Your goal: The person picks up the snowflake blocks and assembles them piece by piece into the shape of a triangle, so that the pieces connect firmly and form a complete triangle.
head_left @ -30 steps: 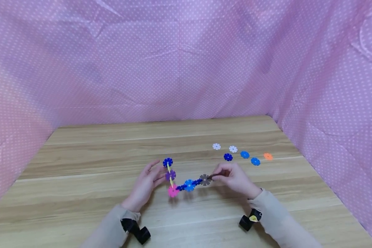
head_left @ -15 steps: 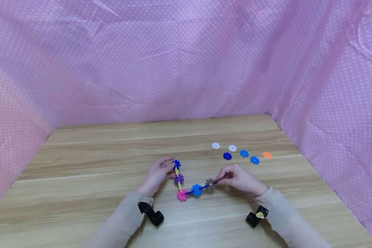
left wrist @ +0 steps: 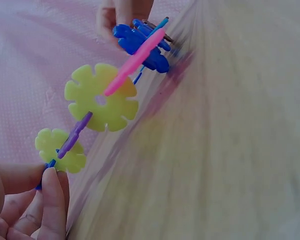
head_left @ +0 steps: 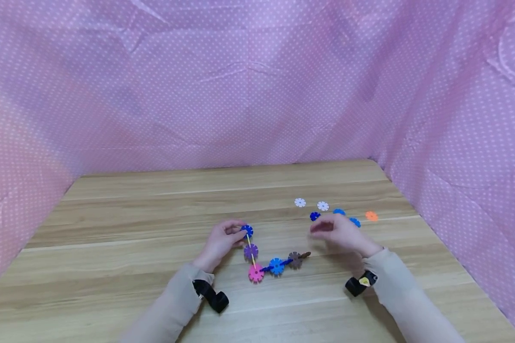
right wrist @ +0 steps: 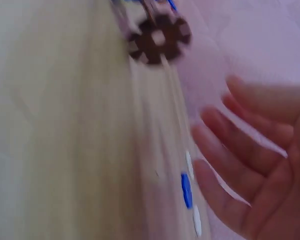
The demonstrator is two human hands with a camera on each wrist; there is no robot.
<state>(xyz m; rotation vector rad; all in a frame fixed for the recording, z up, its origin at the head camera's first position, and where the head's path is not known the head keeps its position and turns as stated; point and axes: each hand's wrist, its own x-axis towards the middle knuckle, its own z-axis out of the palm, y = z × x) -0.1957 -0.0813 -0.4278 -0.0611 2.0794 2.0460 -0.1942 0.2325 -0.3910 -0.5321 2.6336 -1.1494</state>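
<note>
An L-shaped chain of slotted flower-like plastic discs lies between the hands in the head view. My left hand (head_left: 221, 243) pinches the dark blue disc (head_left: 248, 231) at its upper end between thumb and fingers. From there run yellow discs (left wrist: 85, 95) on edge, a purple disc (head_left: 251, 251) and the pink disc (head_left: 256, 273) at the corner. The other arm has dark blue discs, a light blue disc (head_left: 276, 266) and brown discs (right wrist: 145, 45) at the tip. My right hand (head_left: 345, 233) is apart from the chain, fingers loosely bent, holding nothing.
Loose discs lie at the back right of the wooden table (head_left: 133, 209): white discs (head_left: 300, 203), a dark blue one, light blue ones partly behind my right hand, and an orange disc (head_left: 371, 216). A pink dotted cloth (head_left: 240, 95) surrounds the table's back and sides.
My right hand has let go of the brown disc and moved up and right toward the loose discs. The left hand has moved right with the chain and now pinches its dark blue end disc.
</note>
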